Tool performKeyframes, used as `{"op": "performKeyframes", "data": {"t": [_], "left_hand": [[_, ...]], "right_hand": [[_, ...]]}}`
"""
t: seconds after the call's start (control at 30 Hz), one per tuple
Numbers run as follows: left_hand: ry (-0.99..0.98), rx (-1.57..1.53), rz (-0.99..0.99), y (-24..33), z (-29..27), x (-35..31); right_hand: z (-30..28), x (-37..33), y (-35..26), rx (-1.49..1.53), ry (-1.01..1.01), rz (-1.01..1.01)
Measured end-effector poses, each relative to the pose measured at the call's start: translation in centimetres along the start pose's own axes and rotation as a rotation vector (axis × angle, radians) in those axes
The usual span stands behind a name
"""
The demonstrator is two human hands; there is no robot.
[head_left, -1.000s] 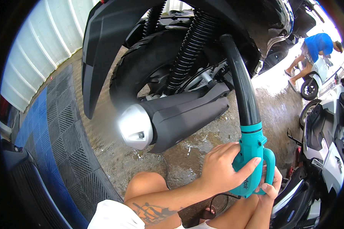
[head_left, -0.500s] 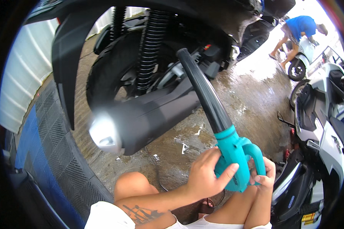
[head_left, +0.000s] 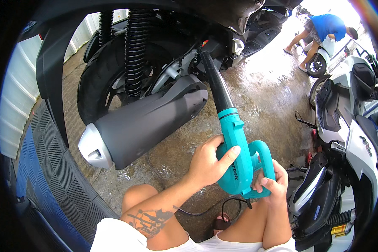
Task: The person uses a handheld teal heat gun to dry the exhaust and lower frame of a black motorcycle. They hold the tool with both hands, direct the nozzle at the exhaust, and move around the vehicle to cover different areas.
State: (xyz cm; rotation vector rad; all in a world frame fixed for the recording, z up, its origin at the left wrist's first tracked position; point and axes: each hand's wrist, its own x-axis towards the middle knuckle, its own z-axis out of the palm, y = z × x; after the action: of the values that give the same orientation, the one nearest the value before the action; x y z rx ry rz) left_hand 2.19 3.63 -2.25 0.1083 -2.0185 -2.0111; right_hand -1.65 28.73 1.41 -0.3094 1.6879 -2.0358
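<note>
A teal corded blower (head_left: 232,161) with a long black nozzle tube (head_left: 218,86) is held before me. My left hand (head_left: 210,161) clasps the side of its body, thumb on top. The fingers of my right hand (head_left: 274,180) wrap round its looped rear handle. The tube slants up and away, its tip beside the swingarm area of a scooter. Nearest to it is the dark grey exhaust muffler (head_left: 155,122) with a silver end cap (head_left: 94,145). Behind the muffler are the rear tyre (head_left: 94,84) and a black coil shock absorber (head_left: 135,54).
A black cord (head_left: 206,212) loops beneath the blower. The concrete floor (head_left: 264,111) is wet. Blue and grey floor tiles (head_left: 54,185) lie at left beside a corrugated wall (head_left: 23,96). White-and-black scooters (head_left: 344,117) stand at right. Far right, a person in blue (head_left: 328,28) bends over another scooter.
The blower and both my hands have shifted left and slightly up in view. The scooter and muffler also sit further left, and the muffler is sharper. Both hands keep their hold.
</note>
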Motion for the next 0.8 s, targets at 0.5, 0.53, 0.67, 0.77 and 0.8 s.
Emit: {"op": "performKeyframes", "data": {"t": [0.5, 0.53, 0.67, 0.77, 0.8], "left_hand": [[0.046, -0.044, -0.057, -1.4, 0.1, 0.5], [0.042, -0.040, -0.067, -1.5, 0.0, 0.5], [0.026, -0.034, -0.094, -1.4, 0.0, 0.5], [0.031, -0.048, -0.077, -1.4, 0.1, 0.6], [0.033, -0.074, -0.068, -1.5, 0.2, 0.6]], "right_hand": [[0.7, 0.8, 0.3, 0.027, 0.014, 0.060], [0.8, 0.8, 0.3, 0.027, 0.014, 0.061], [0.9, 0.8, 0.3, 0.032, 0.013, 0.059], [0.9, 0.8, 0.3, 0.035, 0.015, 0.059], [0.9, 0.8, 0.3, 0.035, 0.017, 0.059]]}}
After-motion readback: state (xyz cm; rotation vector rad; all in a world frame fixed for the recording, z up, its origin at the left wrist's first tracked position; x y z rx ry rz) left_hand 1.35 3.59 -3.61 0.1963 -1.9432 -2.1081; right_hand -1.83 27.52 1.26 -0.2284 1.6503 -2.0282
